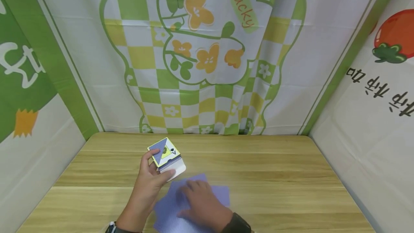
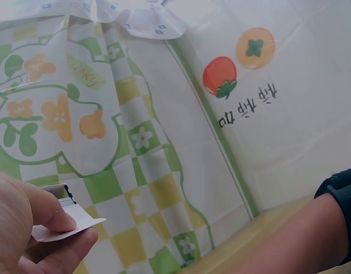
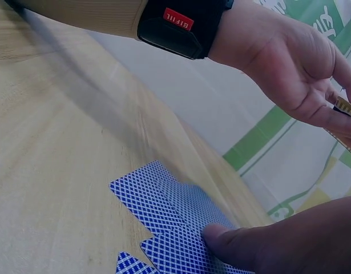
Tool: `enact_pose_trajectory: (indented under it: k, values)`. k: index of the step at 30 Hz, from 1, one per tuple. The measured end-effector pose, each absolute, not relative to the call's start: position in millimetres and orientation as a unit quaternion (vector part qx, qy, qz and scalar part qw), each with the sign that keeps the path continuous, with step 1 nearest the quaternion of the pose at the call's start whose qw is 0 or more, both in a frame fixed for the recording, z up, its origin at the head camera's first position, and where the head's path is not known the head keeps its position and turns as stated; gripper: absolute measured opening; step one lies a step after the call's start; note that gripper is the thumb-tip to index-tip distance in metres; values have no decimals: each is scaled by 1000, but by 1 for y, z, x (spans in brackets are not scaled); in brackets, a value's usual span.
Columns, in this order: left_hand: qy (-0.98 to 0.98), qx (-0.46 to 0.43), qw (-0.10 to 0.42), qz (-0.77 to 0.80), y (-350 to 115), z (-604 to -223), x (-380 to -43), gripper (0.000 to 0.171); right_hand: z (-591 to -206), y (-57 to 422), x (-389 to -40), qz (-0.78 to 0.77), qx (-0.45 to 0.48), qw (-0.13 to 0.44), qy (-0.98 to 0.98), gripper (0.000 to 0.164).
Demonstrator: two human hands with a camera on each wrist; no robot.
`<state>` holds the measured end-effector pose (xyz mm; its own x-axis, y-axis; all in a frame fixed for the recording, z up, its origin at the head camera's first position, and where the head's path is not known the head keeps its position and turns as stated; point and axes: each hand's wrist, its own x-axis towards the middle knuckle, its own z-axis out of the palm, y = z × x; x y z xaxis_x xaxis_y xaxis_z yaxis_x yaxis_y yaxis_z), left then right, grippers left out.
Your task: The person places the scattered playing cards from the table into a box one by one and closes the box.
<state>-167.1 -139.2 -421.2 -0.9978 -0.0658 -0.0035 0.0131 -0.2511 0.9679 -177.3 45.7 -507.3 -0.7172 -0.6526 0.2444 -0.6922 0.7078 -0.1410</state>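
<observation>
My left hand (image 1: 150, 182) grips a playing-card box (image 1: 168, 154), holding it tilted above the table. The box shows an ace of spades and a blue pattern, and its white flap (image 2: 78, 224) stands out unfolded by my thumb. Blue-backed playing cards (image 1: 222, 192) lie face down, spread and overlapping, in front of me. Over them is my right hand (image 1: 202, 202), blurred in the head view. In the right wrist view its thumb (image 3: 232, 242) is straight and touches the cards; the other fingers are out of that view.
A wooden table (image 1: 275, 175) carries the cards. Behind it hangs a green and white checked curtain (image 1: 207, 107), with printed cloth walls (image 1: 362, 132) at both sides. Dark bands (image 1: 237, 224) circle the wrists.
</observation>
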Motion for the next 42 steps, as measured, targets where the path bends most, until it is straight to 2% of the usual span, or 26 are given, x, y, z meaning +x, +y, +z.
enact_pose_trajectory:
  k: [8, 15, 19, 23, 28, 37, 39, 42]
  values:
    - [-611, 16, 28, -791, -138, -422, -168, 79, -501, 47, -178, 91, 363, 86, -923, 36]
    - [-611, 18, 16, -791, -138, -422, -168, 80, -496, 46, -177, 98, 352, 84, -927, 30]
    - [-611, 17, 12, -791, -138, -421, -168, 81, -499, 40, -176, 115, 338, 85, -930, 47]
    - [-611, 20, 12, -791, -137, -421, -167, 80, -507, 37, -175, 103, 344, 115, -926, 62]
    - [-612, 25, 18, -790, -136, -422, -168, 80, -510, 38, -176, 88, 366, 138, -916, 51]
    - [-614, 25, 18, -789, -136, -422, -167, 79, -499, 43, -179, 94, 368, 66, -923, 36]
    - [-615, 26, 15, -788, -136, -422, -167, 80, -498, 40, -177, 103, 353, 65, -928, 37]
    - [-616, 26, 10, -787, -136, -421, -168, 80, -502, 34, -176, 112, 327, 79, -935, 52]
